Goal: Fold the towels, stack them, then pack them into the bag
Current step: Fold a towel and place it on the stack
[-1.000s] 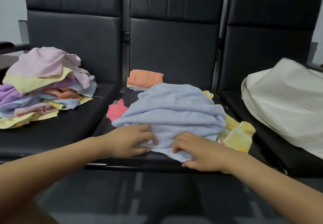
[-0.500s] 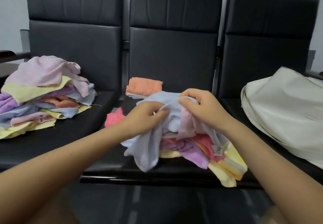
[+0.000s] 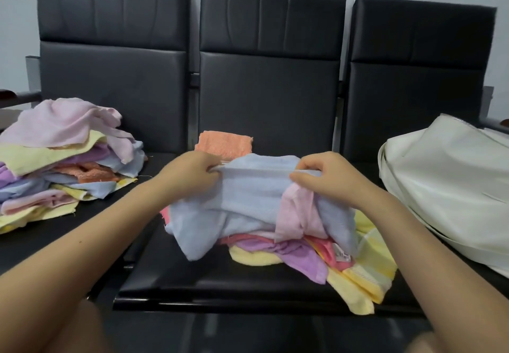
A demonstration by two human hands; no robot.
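**Pale blue terry towel (image 3: pixel 248 195) held taut over the middle seat**

My left hand (image 3: pixel 190 173) and right hand (image 3: pixel 322 179) each pinch its top edge, knuckles up, arms reaching forward. The soft cloth sags onto a crumpled pile of pink, purple and yellow towels (image 3: pixel 316 250) on the glossy black padded seat (image 3: pixel 220 281).

Both hands, left hand (image 3: pixel 192 172) and right hand (image 3: pixel 325 177), have spread apart, stretching the blue towel's (image 3: pixel 253 195) edge taut.

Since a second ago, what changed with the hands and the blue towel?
Both hands left the seat's front edge and rose. The left hand and right hand now pinch the blue towel by its top edge, spread apart, lifting it off the middle pile. The orange folded towel, left pile and white bag stayed put.
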